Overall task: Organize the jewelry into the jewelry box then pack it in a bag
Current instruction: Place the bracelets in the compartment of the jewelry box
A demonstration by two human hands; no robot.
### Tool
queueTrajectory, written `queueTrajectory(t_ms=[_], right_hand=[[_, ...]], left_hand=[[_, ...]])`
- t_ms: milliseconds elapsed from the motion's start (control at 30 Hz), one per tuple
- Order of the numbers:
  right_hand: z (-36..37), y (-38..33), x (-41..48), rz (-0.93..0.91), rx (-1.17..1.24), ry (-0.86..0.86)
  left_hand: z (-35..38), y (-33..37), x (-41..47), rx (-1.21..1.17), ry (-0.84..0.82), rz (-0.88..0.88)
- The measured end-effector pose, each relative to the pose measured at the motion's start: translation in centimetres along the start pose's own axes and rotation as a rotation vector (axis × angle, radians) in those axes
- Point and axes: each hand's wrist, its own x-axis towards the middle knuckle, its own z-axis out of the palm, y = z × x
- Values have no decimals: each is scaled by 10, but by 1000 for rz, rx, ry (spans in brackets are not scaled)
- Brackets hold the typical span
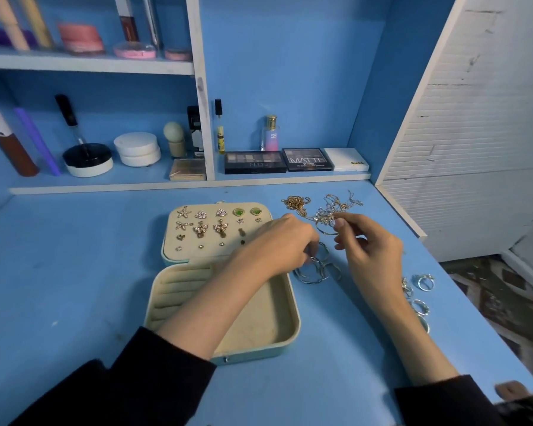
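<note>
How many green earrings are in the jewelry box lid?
2 green earrings, side by side at the right end of the lid's top row. The left hand covers part of the lid; more may be hidden.

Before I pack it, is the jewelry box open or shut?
Open. The jewelry box has its lid laid back flat, earrings pinned inside, beige tray exposed.
</note>
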Motion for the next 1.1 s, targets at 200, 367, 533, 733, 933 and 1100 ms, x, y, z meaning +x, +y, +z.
queueTrajectory(t_ms=[200, 367, 533, 733, 933, 1100], right_hand=[[-2, -1, 0, 8, 17, 22], [-3, -4, 0, 75, 104, 50], [-3, -7, -2, 123, 200, 26], [0, -16, -11, 13, 230, -169], [4, -29, -29, -312, 123, -377], [9, -31, -44, -496, 135, -549]], left_hand=[[1, 0, 1, -42, -18, -16], [-10, 3, -11, -260, 128, 6], [-33, -12, -46, -324, 298, -107], [-32, -32, -89, -59, 251, -172], [-23, -32, -105, 60, 310, -168], [-19, -33, -109, 130, 365, -123]])
